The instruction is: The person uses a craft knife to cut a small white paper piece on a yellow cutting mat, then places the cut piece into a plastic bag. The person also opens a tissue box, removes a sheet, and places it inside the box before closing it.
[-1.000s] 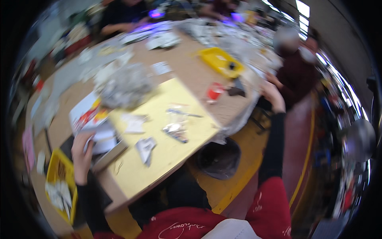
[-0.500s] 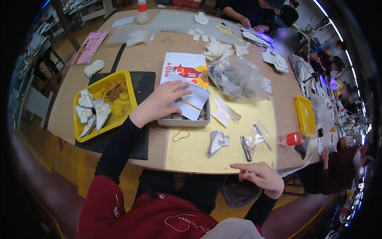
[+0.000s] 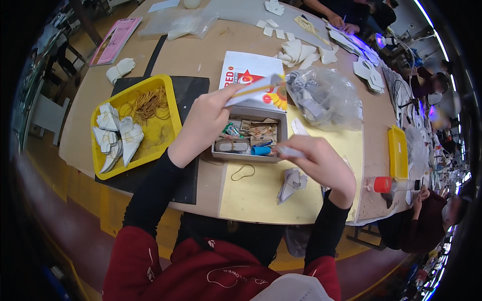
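My left hand (image 3: pixel 205 116) is closed on a folded sheet of white paper (image 3: pixel 251 93), raised over a small cardboard box (image 3: pixel 246 157). A narrow yellow-brown strip lies across the paper. The box's printed lid (image 3: pixel 236 65) stands back behind it. Inside are a blue cylinder (image 3: pixel 260 150), a grey oblong piece (image 3: pixel 232 145) and many thin wooden-looking bits (image 3: pixel 262 131). At the box's front right corner, my right hand (image 3: pixel 321 159) is closed with a small pale thing at its fingertips, too small to name. Just below lies a bundle of white cut pieces (image 3: pixel 291 185).
A yellow tray (image 3: pixel 175 118) at left holds rubber bands (image 3: pixel 150 105) and banded white pieces (image 3: pixel 131 138). Behind the box's right side sits a clear plastic bag (image 3: pixel 326 98). One rubber band (image 3: pixel 243 173) lies in front. Farther right are a red-banded bottle (image 3: pixel 381 184) and another yellow tray (image 3: pixel 398 150).
My left hand has lifted the paper off the box, uncovering its contents. My right hand has moved up and left from the table's front edge to the box's right corner.
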`<state>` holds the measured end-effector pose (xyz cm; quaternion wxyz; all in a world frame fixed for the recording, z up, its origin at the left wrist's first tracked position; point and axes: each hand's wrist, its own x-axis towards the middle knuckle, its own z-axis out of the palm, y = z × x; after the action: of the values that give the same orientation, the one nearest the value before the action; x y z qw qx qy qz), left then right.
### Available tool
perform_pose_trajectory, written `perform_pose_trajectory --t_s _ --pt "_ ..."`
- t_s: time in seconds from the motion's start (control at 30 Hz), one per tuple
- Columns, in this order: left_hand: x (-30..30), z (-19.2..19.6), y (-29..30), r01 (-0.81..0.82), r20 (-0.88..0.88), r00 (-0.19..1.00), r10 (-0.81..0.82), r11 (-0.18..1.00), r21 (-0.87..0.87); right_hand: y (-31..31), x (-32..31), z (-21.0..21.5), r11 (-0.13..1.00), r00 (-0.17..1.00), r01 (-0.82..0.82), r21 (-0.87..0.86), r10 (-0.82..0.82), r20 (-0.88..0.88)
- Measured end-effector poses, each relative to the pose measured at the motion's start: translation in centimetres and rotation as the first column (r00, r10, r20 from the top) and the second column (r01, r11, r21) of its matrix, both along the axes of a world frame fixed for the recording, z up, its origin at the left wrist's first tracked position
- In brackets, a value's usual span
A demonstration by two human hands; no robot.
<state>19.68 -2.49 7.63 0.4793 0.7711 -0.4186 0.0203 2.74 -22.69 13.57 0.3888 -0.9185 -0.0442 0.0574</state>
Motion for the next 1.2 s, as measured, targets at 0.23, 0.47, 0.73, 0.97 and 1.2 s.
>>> perform_pose_trajectory --t_s 0.23,0.47,0.73,0.97,1.2 --pt "-0.7 1.0 -0.4 -0.155 -0.385 0.922 0.034 0.945 -0.287 2.3 5.3 -5.8 0.968 0.974 0.085 -0.236 -0.031 0.224" --pt "-0.7 1.2 -0.2 -0.292 -0.401 0.908 0.122 0.87 -0.397 3.7 5.3 -6.6 0.918 0.982 0.163 -0.362 -0.117 0.146" --pt "0.6 1.4 0.3 -0.447 -0.483 0.859 0.171 0.712 -0.542 0.2 5.0 -3.0 0.488 0.851 0.481 0.729 -0.459 -0.254" --pt "0.5 1.1 0.4 -0.405 -0.521 0.851 0.062 0.71 -0.576 2.2 5.7 -5.9 0.923 0.906 0.313 0.222 -0.36 0.222" --pt "1.5 1.1 0.2 -0.445 -0.535 0.843 0.059 0.636 -0.63 6.4 9.1 -6.8 0.801 0.953 0.29 -0.523 -0.29 0.084"
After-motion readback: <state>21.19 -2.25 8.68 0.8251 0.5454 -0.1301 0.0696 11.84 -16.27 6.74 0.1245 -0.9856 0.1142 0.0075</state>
